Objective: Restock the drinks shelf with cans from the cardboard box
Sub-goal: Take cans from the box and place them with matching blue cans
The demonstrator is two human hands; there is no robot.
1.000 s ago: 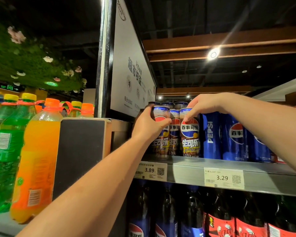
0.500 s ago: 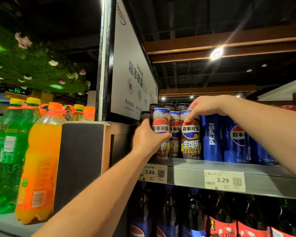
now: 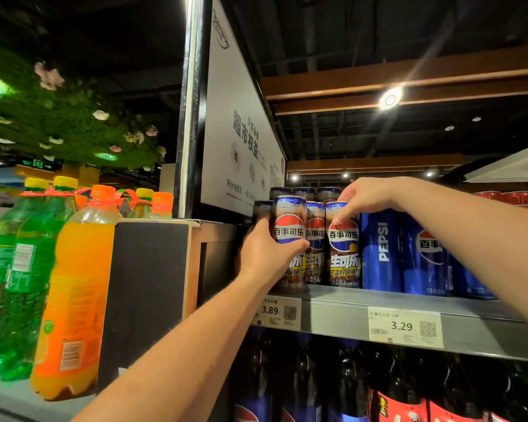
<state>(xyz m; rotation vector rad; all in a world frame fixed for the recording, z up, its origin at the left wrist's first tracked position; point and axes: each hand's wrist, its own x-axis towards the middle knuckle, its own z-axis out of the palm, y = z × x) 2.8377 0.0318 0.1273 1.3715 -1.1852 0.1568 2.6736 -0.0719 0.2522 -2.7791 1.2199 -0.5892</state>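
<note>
My left hand [image 3: 265, 254] grips a tall brown Pepsi can [image 3: 289, 220] at its middle, at the left front of the grey shelf [image 3: 342, 312]. My right hand [image 3: 366, 197] reaches in from the right and holds the top of a second brown Pepsi can [image 3: 343, 257] standing two places to the right. A third brown can [image 3: 315, 239] stands between them, and more brown cans [image 3: 304, 193] fill the rows behind. The cardboard box is out of sight.
Blue Pepsi cans [image 3: 381, 251] stand to the right on the same shelf. A white sign panel [image 3: 241, 123] hangs above the left end. Orange [image 3: 80, 287] and green soda bottles [image 3: 16, 269] stand at the left beside a dark panel [image 3: 150, 293]. Dark bottles [image 3: 348, 388] fill the shelf below.
My left hand has slid from the can's upper part down to its middle, uncovering the logo. The right hand stays on the other can's top.
</note>
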